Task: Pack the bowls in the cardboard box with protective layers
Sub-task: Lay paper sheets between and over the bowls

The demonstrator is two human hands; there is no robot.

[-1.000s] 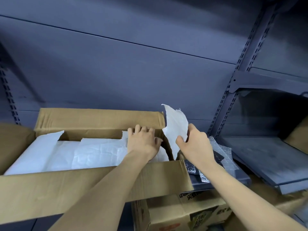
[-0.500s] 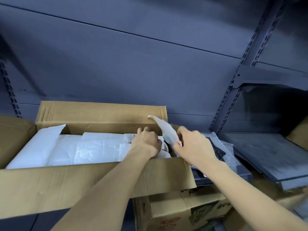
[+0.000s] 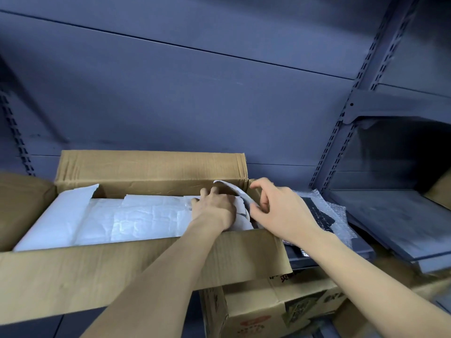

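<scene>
An open cardboard box (image 3: 151, 167) lies on a shelf, filled to the top with white foam wrapping sheets (image 3: 136, 218). No bowl shows; the sheets cover the contents. My left hand (image 3: 214, 208) presses down on the sheets at the box's right end, fingers apart. My right hand (image 3: 273, 208) pinches a curved white foam sheet (image 3: 234, 189) at the box's right wall, bending it down and inward over the contents.
Dark metal shelving (image 3: 361, 76) rises behind and to the right. Bubble wrap (image 3: 339, 220) with a dark item lies just right of the box. A second printed carton (image 3: 275, 308) stands below. The box's front flap (image 3: 97, 272) hangs toward me.
The white sheet in my right hand stood upright a second ago and is now bent down into the box. My left hand slid lower onto the sheets.
</scene>
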